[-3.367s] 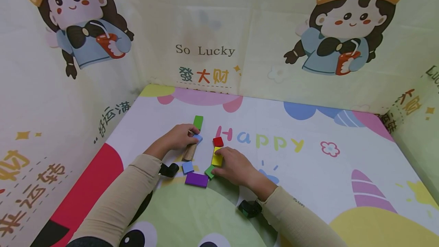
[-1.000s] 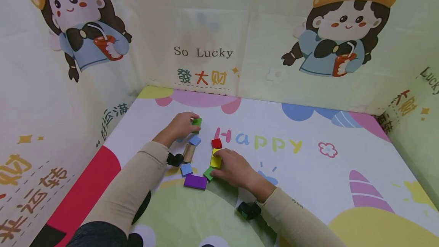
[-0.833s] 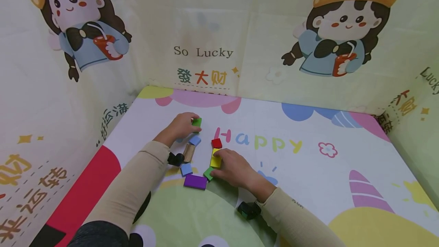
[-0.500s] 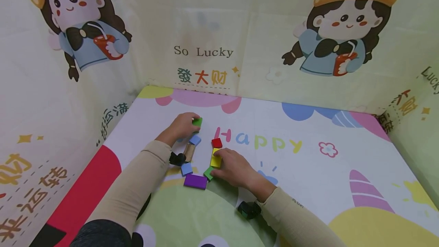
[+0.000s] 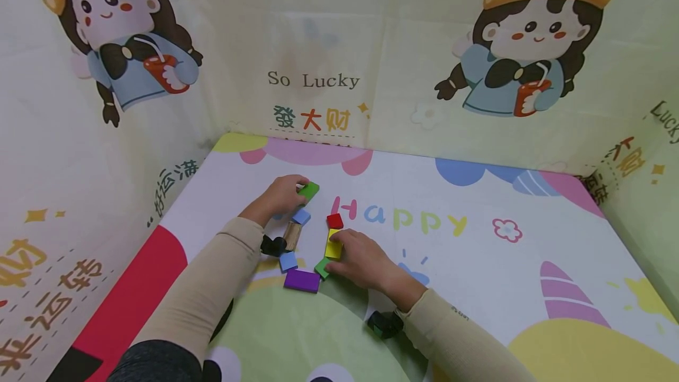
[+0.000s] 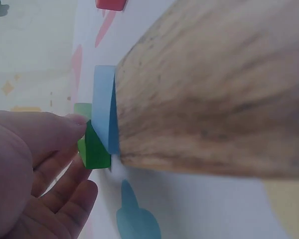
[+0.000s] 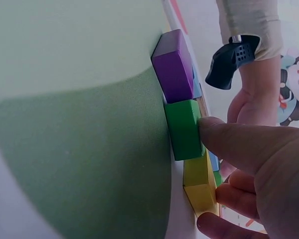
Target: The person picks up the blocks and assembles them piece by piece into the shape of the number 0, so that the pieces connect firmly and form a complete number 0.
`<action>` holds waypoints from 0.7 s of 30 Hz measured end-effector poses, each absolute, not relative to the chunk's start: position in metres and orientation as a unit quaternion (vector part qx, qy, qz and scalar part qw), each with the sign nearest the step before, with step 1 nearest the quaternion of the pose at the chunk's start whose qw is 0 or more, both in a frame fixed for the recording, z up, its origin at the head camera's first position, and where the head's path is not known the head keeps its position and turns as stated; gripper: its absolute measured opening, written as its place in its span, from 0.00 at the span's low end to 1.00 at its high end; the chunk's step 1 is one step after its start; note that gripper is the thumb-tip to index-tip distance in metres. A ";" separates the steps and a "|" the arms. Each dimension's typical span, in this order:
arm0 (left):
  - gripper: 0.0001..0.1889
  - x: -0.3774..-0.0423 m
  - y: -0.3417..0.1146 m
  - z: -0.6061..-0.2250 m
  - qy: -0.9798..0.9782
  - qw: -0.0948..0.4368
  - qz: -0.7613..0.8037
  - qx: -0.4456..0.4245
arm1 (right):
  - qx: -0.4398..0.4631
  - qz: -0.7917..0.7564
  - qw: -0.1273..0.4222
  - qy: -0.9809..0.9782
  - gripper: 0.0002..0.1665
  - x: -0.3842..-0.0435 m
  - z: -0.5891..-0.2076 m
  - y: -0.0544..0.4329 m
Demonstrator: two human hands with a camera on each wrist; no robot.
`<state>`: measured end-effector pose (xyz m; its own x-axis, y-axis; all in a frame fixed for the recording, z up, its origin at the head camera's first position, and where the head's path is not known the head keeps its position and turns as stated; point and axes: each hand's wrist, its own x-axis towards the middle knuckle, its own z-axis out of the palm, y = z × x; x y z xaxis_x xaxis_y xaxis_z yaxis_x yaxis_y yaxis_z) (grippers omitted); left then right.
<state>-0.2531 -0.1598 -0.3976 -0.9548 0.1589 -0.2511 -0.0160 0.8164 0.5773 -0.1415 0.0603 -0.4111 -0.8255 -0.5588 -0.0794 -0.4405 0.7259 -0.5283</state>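
At the far end of a ring of small blocks, my left hand pinches a long green block, thumb and fingers on its sides. In the left wrist view that green block touches a light blue block, with a brown wooden block close to the camera. My right hand rests at the ring's right side. Its thumb touches a small green block and its fingers touch a yellow block. A red block lies just beyond the yellow one.
A purple block closes the near end of the ring, beside a second light blue block. All lie on a printed tabletop cloth. Patterned sheets hang behind and at both sides. Each wrist carries a black camera.
My left hand has gone from the far light blue block to the long green block. That green block has just turned, its far end swinging right. My right hand stays in place.
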 end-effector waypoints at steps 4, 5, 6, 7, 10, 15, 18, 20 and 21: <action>0.26 -0.254 -0.158 -0.398 0.940 0.155 0.302 0.045 | -0.270 -0.251 0.117 0.922 0.34 -0.142 -0.412 0.060; 0.26 -0.254 -0.158 -0.398 0.940 0.157 0.300 0.047 | -0.269 -0.251 0.117 0.922 0.34 -0.142 -0.412 0.060; 0.25 -0.254 -0.158 -0.398 0.940 0.159 0.297 0.048 | -0.269 -0.252 0.117 0.922 0.34 -0.142 -0.412 0.060; 0.25 -0.254 -0.158 -0.398 0.940 0.161 0.296 0.048 | -0.269 -0.252 0.117 0.922 0.34 -0.142 -0.412 0.060; 0.24 -0.255 -0.157 -0.399 0.941 0.165 0.290 0.046 | -0.269 -0.252 0.117 0.922 0.34 -0.142 -0.411 0.060; 0.23 -0.255 -0.156 -0.398 0.941 0.166 0.291 0.041 | -0.268 -0.250 0.117 0.923 0.34 -0.142 -0.410 0.060; 0.23 -0.253 -0.155 -0.398 0.942 0.164 0.289 0.041 | -0.268 -0.250 0.119 0.923 0.34 -0.142 -0.410 0.060; 0.22 -0.252 -0.155 -0.397 0.943 0.163 0.287 0.043 | -0.268 -0.250 0.119 0.923 0.34 -0.142 -0.410 0.060; 0.22 -0.252 -0.154 -0.397 0.943 0.162 0.287 0.044 | -0.268 -0.251 0.120 0.923 0.34 -0.142 -0.410 0.060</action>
